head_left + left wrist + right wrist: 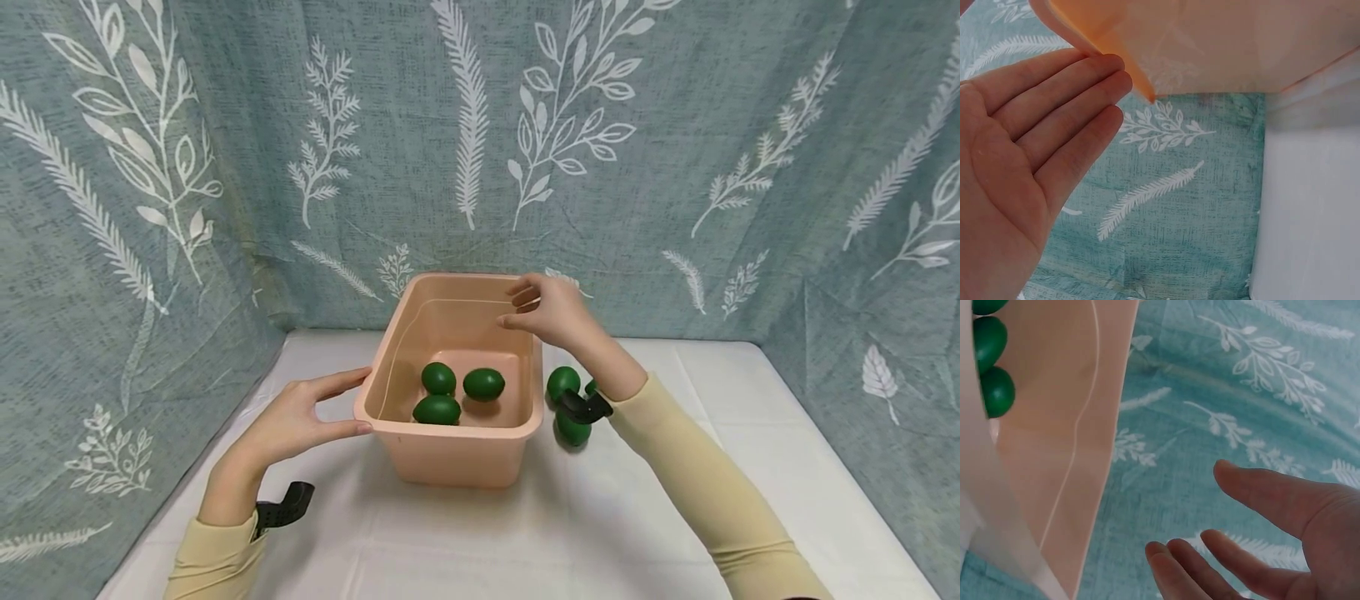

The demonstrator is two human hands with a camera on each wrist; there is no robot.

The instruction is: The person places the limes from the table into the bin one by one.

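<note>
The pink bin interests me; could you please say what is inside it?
The bin holds three green egg-shaped things. Its near wall hides the closest strip of floor, and the right hand covers the far right corner.

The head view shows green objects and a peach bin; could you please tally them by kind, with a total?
Green objects in the bin: 3
Green objects on the table, beside the bin: 3 visible, one mostly hidden by the right arm
Peach bin: 1
Total: 7 visible
</note>
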